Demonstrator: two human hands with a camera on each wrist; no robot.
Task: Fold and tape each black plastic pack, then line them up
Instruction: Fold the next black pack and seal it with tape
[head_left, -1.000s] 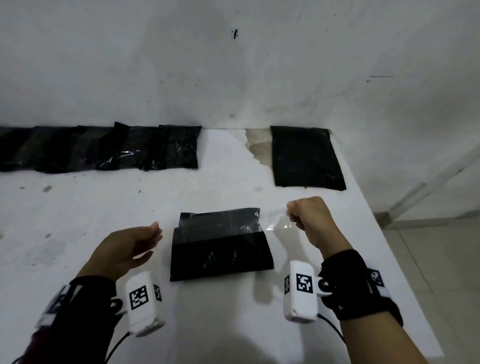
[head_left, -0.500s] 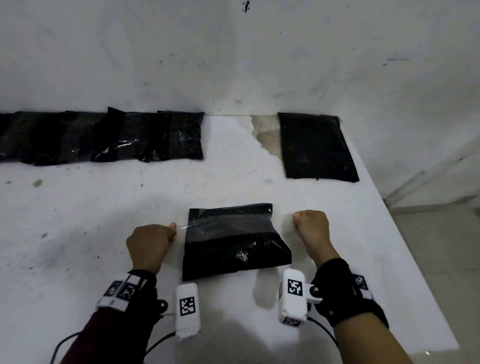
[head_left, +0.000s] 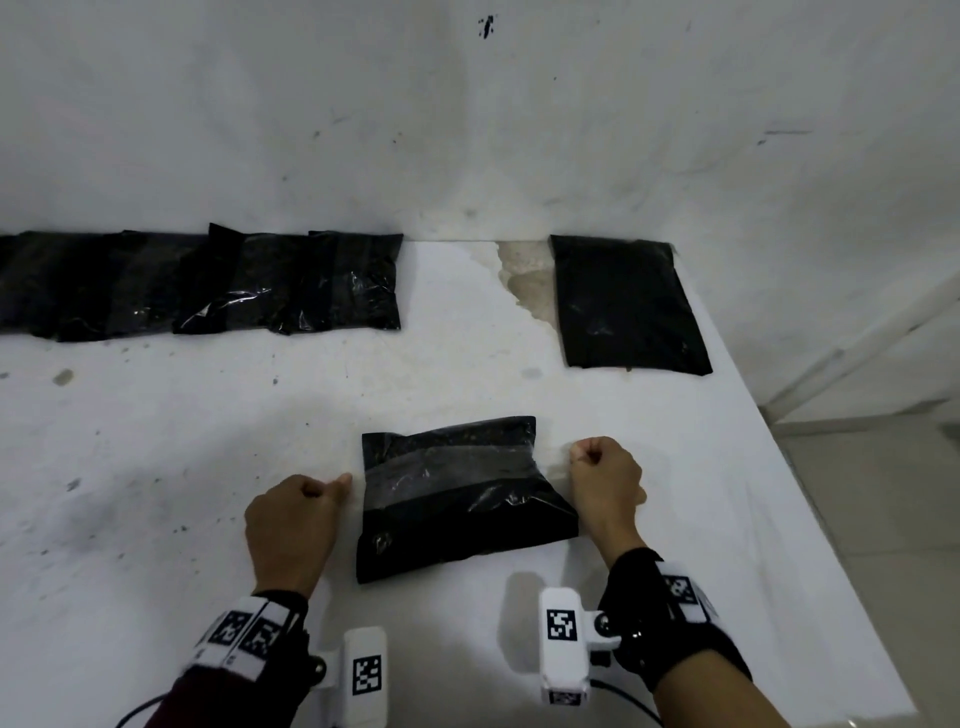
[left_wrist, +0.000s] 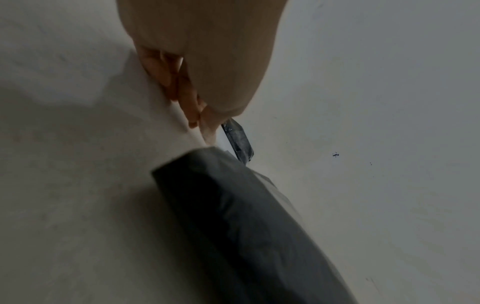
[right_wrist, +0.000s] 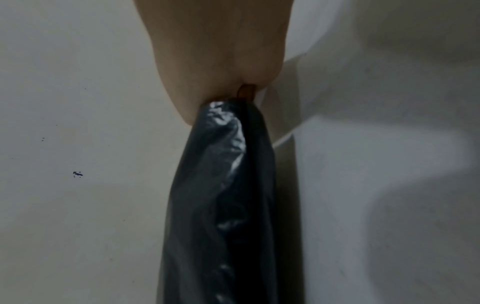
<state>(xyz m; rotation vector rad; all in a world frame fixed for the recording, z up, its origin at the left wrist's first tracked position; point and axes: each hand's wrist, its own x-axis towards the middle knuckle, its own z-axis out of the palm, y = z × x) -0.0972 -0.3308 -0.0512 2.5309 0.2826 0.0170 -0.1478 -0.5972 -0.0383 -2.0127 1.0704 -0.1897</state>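
A folded black plastic pack (head_left: 462, 499) lies on the white table (head_left: 156, 467) right in front of me. A strip of clear tape (head_left: 447, 465) runs across its folded flap, and its ends stick out past both sides. My left hand (head_left: 332, 486) is curled at the pack's left edge and pinches the left tape end. My right hand (head_left: 584, 454) is a fist at the right edge and pinches the right end. The left wrist view shows the pinching fingers (left_wrist: 192, 111) beside the pack (left_wrist: 246, 226). In the right wrist view the pack (right_wrist: 221, 205) hides my fingertips.
Several taped black packs (head_left: 208, 283) stand in a row along the back wall at the left. One flat, unfolded black pack (head_left: 623, 301) lies at the back right, beside a chipped patch (head_left: 524, 280). The table's right edge (head_left: 810, 519) drops to the floor.
My left hand moved right to the pack's left edge and closed on the tape end. The tape, held up by my right hand before, now lies across the pack.
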